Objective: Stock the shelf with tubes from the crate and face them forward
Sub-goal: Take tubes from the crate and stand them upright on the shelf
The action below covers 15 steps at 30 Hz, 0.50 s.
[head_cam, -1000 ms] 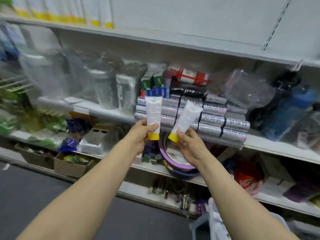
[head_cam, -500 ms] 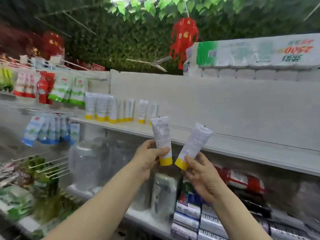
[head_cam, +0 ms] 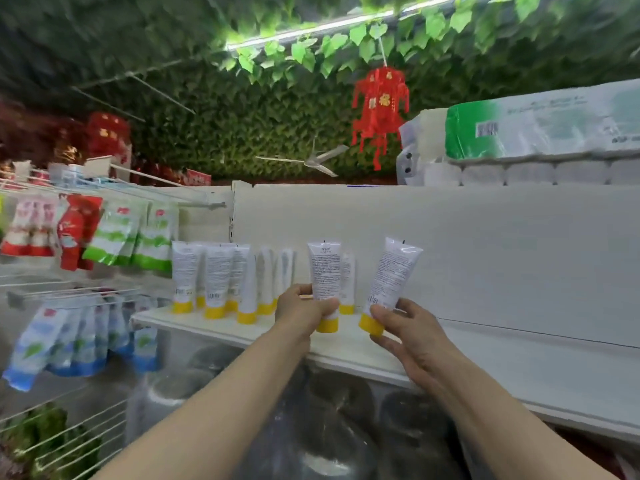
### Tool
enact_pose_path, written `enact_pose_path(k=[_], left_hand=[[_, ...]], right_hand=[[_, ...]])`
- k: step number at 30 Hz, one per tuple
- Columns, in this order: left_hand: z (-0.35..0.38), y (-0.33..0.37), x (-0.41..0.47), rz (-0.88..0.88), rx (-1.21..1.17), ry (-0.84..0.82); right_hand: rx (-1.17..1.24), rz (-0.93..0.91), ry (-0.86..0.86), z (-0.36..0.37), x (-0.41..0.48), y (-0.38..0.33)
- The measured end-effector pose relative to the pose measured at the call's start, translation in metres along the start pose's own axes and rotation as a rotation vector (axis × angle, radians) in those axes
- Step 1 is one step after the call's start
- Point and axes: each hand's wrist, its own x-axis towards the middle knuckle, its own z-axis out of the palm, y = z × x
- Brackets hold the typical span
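Observation:
My left hand (head_cam: 303, 311) grips a white tube with a yellow cap (head_cam: 325, 271), held upright with the cap down, just above the white top shelf (head_cam: 502, 368). My right hand (head_cam: 408, 329) pinches a second white tube (head_cam: 391, 275) near its yellow cap, tilted to the right. Both show their printed back sides. Several matching tubes (head_cam: 214, 277) stand cap-down in rows on the left part of the shelf, one (head_cam: 347, 282) right behind my left hand's tube. The crate is out of view.
The shelf runs bare to the right of my hands, with a white back panel (head_cam: 485, 254). Hanging packets (head_cam: 114, 233) on wire hooks lie to the left. Wrapped paper rolls (head_cam: 536, 140) sit on top. Clear plastic-wrapped goods (head_cam: 311, 427) fill the shelf below.
My view has tilted up from the lower shelves to the top shelf. Both hands have carried their tubes up and forward, from below the shelf edge to just over it.

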Motion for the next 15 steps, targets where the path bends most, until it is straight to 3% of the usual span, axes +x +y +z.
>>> enact_pose_path(k=[6,15], left_hand=[[0.008,-0.020,0.096,-0.025,0.076,0.013],[0.011,-0.041,0.158,-0.116,0.171,0.020]], right_hand=[[-0.160,-0.038,0.174,0.025,0.060,0.016],[-0.528,-0.048,0.419,0.065,0.145,0.039]])
